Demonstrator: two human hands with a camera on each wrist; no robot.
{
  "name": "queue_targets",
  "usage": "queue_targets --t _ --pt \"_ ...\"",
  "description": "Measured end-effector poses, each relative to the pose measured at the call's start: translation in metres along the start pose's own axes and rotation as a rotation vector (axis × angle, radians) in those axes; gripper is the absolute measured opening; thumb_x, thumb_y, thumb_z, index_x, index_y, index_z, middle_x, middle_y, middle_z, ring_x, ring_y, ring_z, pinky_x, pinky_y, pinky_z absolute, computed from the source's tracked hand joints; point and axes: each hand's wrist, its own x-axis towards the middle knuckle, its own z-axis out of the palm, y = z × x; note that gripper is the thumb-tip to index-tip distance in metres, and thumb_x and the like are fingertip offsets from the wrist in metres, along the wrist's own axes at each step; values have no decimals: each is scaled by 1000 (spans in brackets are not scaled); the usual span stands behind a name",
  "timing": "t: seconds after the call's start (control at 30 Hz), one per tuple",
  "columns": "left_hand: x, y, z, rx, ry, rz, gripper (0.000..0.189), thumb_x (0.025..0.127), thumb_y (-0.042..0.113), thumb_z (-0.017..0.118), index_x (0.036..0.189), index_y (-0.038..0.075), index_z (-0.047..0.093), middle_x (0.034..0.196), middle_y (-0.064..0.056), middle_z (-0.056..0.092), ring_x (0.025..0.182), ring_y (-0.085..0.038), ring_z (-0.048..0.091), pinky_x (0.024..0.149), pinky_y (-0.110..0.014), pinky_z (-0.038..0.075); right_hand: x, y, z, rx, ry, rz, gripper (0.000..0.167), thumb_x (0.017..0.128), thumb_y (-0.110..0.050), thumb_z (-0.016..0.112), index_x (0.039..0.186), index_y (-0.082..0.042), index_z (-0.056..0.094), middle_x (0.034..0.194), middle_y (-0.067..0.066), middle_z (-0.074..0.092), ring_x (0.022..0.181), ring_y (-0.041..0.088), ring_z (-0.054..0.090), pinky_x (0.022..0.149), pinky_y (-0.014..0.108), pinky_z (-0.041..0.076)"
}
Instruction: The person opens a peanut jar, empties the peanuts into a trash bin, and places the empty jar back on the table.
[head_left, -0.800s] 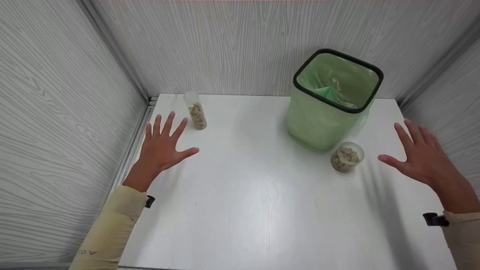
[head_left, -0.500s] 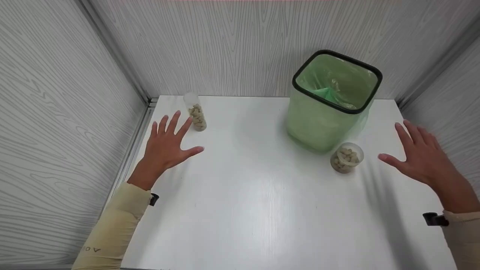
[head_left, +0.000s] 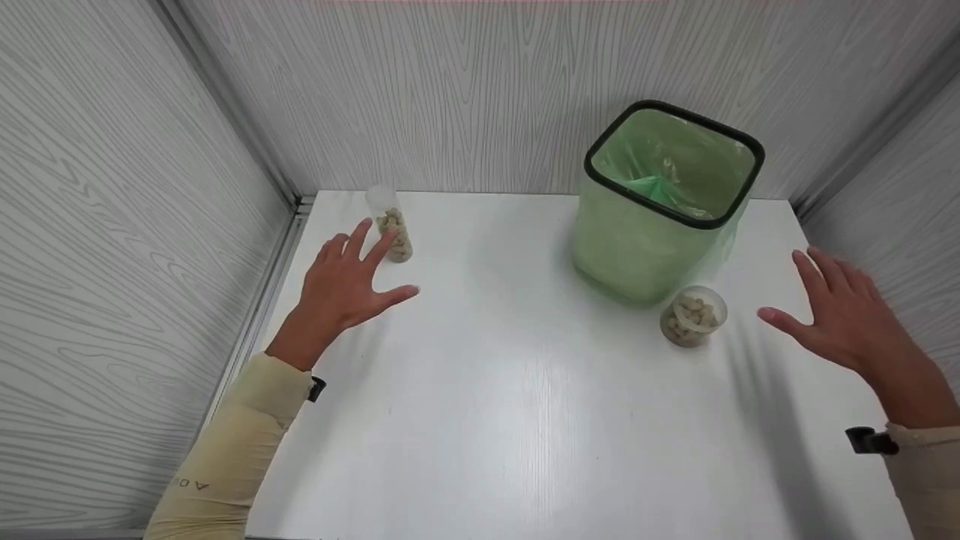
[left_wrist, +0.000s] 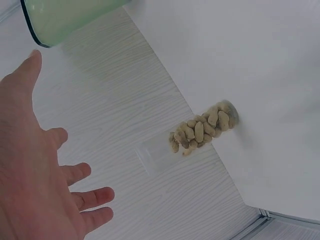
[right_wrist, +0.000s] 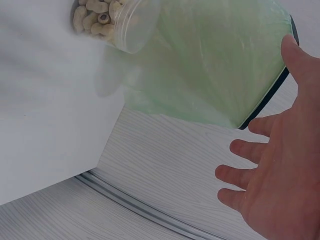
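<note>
At the table's back left stands a tall clear plastic jar (head_left: 395, 236), partly filled with peanuts in their shells (left_wrist: 202, 129). My left hand (head_left: 341, 289) hovers just in front of it with fingers spread, and its index fingertip overlaps the jar in the head view. My right hand (head_left: 855, 319) is held over the right side, fingers apart and holding nothing. To its left sits a short, wide clear jar (head_left: 694, 316) of peanuts, also seen in the right wrist view. Neither hand appears to touch a jar.
A green bin (head_left: 637, 247) with a black rim and a plastic liner stands at the back right, just behind the short jar. Pale wood-grain panels (head_left: 450, 97) wall the white table (head_left: 480, 390) at the back and both sides.
My left hand has moved right and slightly forward toward the tall jar, its fingers a little more bent. The right hand has hardly moved. Both jars and the bin stay in place.
</note>
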Motion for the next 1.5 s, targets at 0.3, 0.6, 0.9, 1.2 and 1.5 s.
queue_targets --t 0.3,0.6,0.9,1.2,1.5 --pt "6 7 -2 -11 -9 3 99 89 85 46 166 26 25 172 -14 20 150 -47 34 125 -60 26 1 -1 2 3 -10 21 93 100 -54 58 160 7 21 155 41 31 139 65 29 111 77 22" --pt "12 14 -11 -24 3 -2 100 88 84 50 165 27 26 168 -11 31 143 -44 44 120 -60 34 2 2 3 44 -37 47 89 103 -50 55 156 14 23 147 47 33 130 70 30 104 77 26" --pt "17 22 -13 -7 41 15 99 89 82 50 164 22 30 160 -16 41 138 -42 48 114 -59 42 6 -1 0 30 -11 53 87 103 -52 53 151 17 30 145 47 36 130 68 33 106 76 27" --pt "24 30 -13 -1 83 56 85 94 71 52 159 18 39 155 -18 47 135 -43 51 110 -58 44 15 -5 -3 52 -1 33 80 104 -48 53 145 18 37 139 47 41 126 67 36 104 74 28" --pt "34 41 -20 7 103 84 75 96 63 51 154 15 44 148 -15 49 131 -39 50 105 -55 47 23 -10 -8 22 16 50 78 103 -51 53 141 16 41 136 43 45 127 64 36 102 75 28"
